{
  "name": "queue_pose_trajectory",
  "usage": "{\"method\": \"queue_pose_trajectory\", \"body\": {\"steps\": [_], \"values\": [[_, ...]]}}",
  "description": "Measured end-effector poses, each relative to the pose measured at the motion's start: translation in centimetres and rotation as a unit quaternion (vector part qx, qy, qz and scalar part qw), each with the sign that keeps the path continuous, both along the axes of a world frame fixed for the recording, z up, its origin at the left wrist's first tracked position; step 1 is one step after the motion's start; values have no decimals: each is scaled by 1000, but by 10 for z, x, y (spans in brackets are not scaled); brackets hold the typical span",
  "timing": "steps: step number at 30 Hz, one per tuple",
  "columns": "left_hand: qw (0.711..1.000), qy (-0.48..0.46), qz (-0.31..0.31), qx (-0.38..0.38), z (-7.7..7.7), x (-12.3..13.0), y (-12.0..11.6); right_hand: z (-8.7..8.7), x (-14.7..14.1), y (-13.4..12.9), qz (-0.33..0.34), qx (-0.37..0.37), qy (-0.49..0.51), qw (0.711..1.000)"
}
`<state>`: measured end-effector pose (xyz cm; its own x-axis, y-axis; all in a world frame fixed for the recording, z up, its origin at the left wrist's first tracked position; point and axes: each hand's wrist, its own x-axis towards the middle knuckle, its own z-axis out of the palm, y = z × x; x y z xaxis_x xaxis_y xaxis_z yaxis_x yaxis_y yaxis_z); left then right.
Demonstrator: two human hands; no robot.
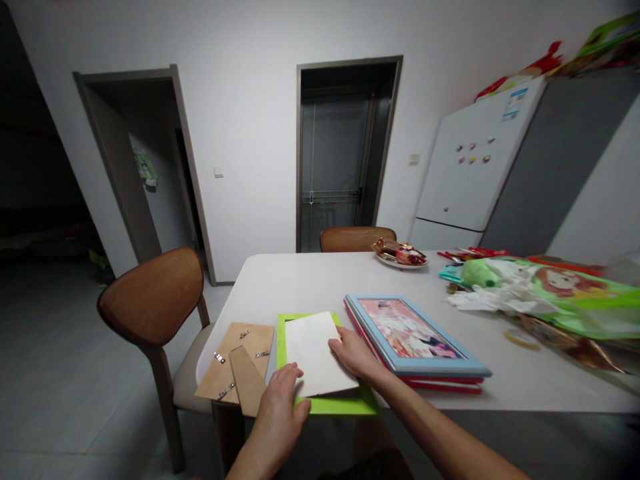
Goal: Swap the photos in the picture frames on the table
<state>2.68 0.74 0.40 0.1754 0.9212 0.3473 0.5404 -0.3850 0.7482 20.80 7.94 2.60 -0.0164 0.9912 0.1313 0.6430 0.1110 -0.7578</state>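
Note:
A lime-green picture frame (pixel 345 406) lies at the table's front edge. Over its opening rests a white sheet (pixel 315 353), turned slightly askew to the frame. My right hand (pixel 354 355) grips the sheet's right edge, thumb on top and the other fingers mostly hidden. At the frame's lower left corner is my left hand (pixel 283 399), its fingers and thumb closed around the green border near the sheet. To the left lies a brown backing board (pixel 233 339) with metal clips and a fold-out stand (pixel 247 380), overhanging the table edge.
Right of my hands, a blue picture frame (pixel 415 363) with a pink picture tops a stack with red frames. Farther back are a plate of wrapped items (pixel 403 263), green packaging (pixel 575 293) and a tape roll (pixel 521 339). Wooden chairs (pixel 155 300) stand by the white table (pixel 295 283).

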Motion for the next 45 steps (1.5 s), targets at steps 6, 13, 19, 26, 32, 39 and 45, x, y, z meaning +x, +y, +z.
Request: {"method": "queue_pose_trajectory", "body": {"steps": [6, 13, 19, 26, 32, 39, 45], "values": [[999, 40, -17, 6, 0, 0, -1, -1, -2, -3, -38, 11, -221, 974], [1000, 13, -28, 0, 3, -12, -7, -3, 2, -8, -51, 17, -335, 941], [996, 70, 47, -21, 4, -72, -5, 5, -16, -21, 17, 86, -255, 963], [978, 160, 131, -23, -10, -130, 12, 10, -94, -55, 202, 155, -200, 946], [977, 168, 130, 0, -15, -138, 12, -1, -129, -62, 211, 159, -256, 930], [973, 120, 166, 105, -13, -130, 15, 7, -123, -59, 197, 160, -130, 959], [968, 98, 138, 186, 19, -99, 3, 33, -87, -62, 198, 190, -35, 961]]}}
